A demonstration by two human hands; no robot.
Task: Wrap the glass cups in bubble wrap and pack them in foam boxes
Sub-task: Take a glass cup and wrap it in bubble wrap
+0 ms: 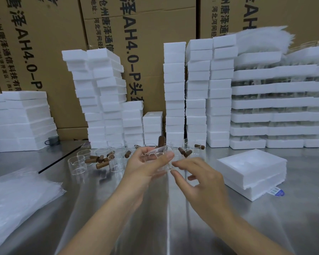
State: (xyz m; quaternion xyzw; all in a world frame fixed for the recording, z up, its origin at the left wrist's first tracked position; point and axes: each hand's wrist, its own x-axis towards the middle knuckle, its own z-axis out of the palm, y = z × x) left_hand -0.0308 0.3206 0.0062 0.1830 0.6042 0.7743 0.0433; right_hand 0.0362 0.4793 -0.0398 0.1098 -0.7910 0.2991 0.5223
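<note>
My left hand (145, 166) grips a clear glass cup (159, 153) above the steel table, its brown wooden handle (161, 141) sticking up behind my fingers. My right hand (197, 177) hovers just right of the cup with fingers spread and loosely bent, holding nothing. Several more glass cups (77, 162) with brown handles stand on the table behind my hands. A pile of bubble wrap sheets (17, 197) lies at the left. A closed white foam box (252, 168) sits on the table to the right.
Tall stacks of foam boxes (174, 92) line the back of the steel table (155, 227), with cardboard cartons (145, 34) behind them. Foam trays of glassware (278, 103) are stacked at the right. A blue-and-white label (276, 192) lies by the foam box.
</note>
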